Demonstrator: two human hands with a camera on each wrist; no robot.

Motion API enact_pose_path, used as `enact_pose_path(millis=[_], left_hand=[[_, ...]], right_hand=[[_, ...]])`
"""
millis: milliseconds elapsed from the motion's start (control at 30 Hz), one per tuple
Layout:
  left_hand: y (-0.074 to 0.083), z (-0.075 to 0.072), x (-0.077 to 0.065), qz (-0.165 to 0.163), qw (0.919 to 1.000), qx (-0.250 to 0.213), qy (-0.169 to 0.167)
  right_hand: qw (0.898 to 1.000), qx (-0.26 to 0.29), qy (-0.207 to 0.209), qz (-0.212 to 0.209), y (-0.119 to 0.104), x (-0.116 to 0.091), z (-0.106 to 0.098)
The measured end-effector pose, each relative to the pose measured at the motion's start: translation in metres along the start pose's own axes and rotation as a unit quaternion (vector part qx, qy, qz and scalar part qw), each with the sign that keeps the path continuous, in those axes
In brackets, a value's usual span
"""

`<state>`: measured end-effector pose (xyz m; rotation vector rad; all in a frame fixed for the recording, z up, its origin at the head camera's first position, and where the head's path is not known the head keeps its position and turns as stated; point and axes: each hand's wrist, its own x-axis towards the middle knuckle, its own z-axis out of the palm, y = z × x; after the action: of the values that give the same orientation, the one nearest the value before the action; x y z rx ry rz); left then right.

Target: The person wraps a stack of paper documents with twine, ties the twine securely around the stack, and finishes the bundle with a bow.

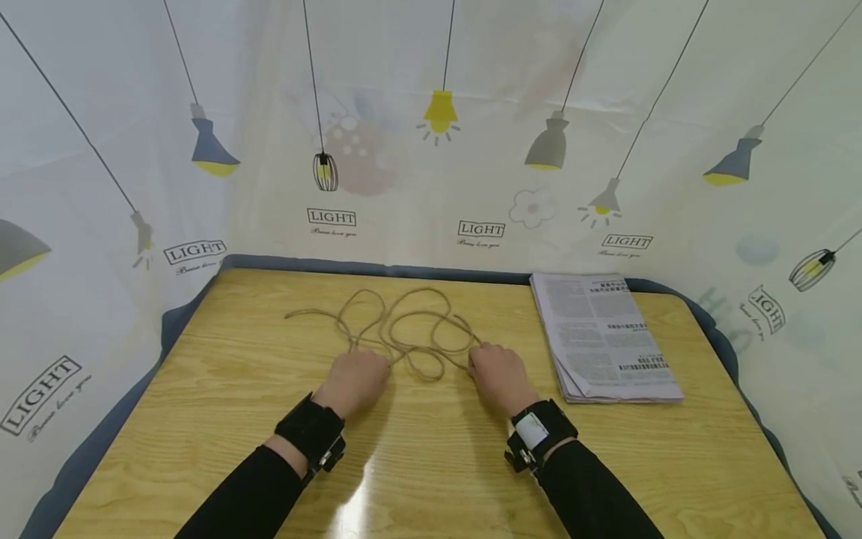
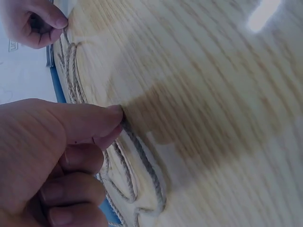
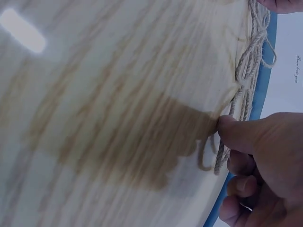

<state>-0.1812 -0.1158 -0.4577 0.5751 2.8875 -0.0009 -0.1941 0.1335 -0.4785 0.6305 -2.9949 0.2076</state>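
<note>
A thin tan twine rope [image 1: 404, 346] lies in loose overlapping loops on the table, one tail reaching out to the left. My left hand [image 1: 357, 380] pinches the rope at the near side of the loops; in the left wrist view the left thumb and forefinger [image 2: 97, 118] meet on the strand [image 2: 144, 158], the other fingers curled under. On the right side of the loops, my right hand [image 1: 501, 376] pinches another part of the rope. The right wrist view has the right thumb [image 3: 236, 132] on a strand, with a short bent piece hanging beside it.
A folded newspaper stack [image 1: 606, 340] lies to the right of my right hand. The wooden table [image 1: 222, 419] has a dark blue edge, and a pale curtain [image 1: 417, 224] printed with lamps stands behind and around it.
</note>
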Motion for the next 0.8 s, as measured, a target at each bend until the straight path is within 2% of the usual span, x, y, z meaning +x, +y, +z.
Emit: enact_pose_path(millis=[133, 267, 400, 500, 567, 600, 667, 733, 800], left_hand=[[-0.002, 0.002, 0.0, -0.001, 1.0, 0.0, -0.003], [-0.014, -0.003, -0.004, -0.027, 0.9992, -0.029, 0.004], [-0.035, -0.018, -0.014, -0.084, 0.9953, -0.042, 0.023], [-0.05, -0.026, -0.023, -0.134, 0.9892, -0.043, 0.042], [-0.056, -0.028, -0.027, -0.152, 0.9859, -0.041, 0.056], [-0.058, -0.028, -0.028, -0.154, 0.9851, -0.037, 0.068], [-0.057, -0.024, -0.028, -0.136, 0.9858, -0.018, 0.097], [-0.048, -0.017, -0.023, -0.096, 0.9864, 0.004, 0.133], [-0.033, -0.01, -0.016, -0.048, 0.9869, 0.018, 0.153]], right_hand=[[1.0, 0.004, -0.004, 0.003, 0.004, -0.004, -0.002], [0.999, 0.014, 0.038, 0.011, 0.013, -0.006, -0.015], [0.995, 0.039, 0.086, 0.021, 0.028, -0.009, -0.035], [0.992, 0.056, 0.106, 0.026, 0.039, -0.013, -0.049], [0.992, 0.063, 0.11, 0.026, 0.045, -0.016, -0.055], [0.991, 0.065, 0.111, 0.022, 0.047, -0.017, -0.057], [0.992, 0.07, 0.108, 0.011, 0.05, -0.018, -0.06], [0.992, 0.073, 0.099, 0.002, 0.051, -0.019, -0.06], [0.993, 0.076, 0.09, -0.003, 0.05, -0.02, -0.058]])
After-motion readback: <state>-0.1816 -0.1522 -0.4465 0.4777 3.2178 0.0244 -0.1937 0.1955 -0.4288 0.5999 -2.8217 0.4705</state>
